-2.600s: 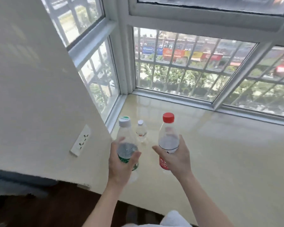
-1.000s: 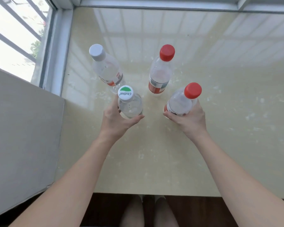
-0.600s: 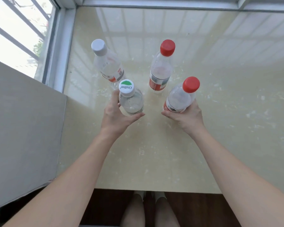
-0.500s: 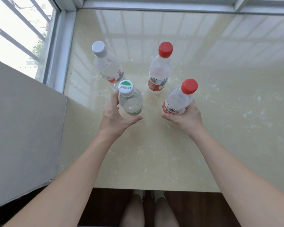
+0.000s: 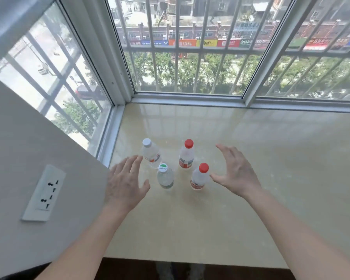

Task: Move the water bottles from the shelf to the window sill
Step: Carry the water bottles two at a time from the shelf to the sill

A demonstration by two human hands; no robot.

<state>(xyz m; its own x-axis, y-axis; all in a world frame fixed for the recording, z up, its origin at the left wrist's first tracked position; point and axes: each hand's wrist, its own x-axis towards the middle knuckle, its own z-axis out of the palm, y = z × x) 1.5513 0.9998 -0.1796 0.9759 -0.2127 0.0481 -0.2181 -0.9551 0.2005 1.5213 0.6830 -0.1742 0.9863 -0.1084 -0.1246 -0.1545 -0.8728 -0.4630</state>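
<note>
Left hand (image 5: 125, 186) and right hand (image 5: 236, 174) hover empty with fingers spread, flanking the green-capped bottle (image 5: 165, 178), grey-capped bottle (image 5: 150, 153), nearer red-capped bottle (image 5: 199, 178) and farther red-capped bottle (image 5: 186, 156), all upright on the window sill (image 5: 250, 148) near its left corner.

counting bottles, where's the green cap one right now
In the head view, the green-capped bottle stands on the window sill, front left of the four, beside the left hand.

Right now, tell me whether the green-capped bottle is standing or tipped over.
Upright: the green-capped bottle stands on its base on the window sill, cap on top.
</note>
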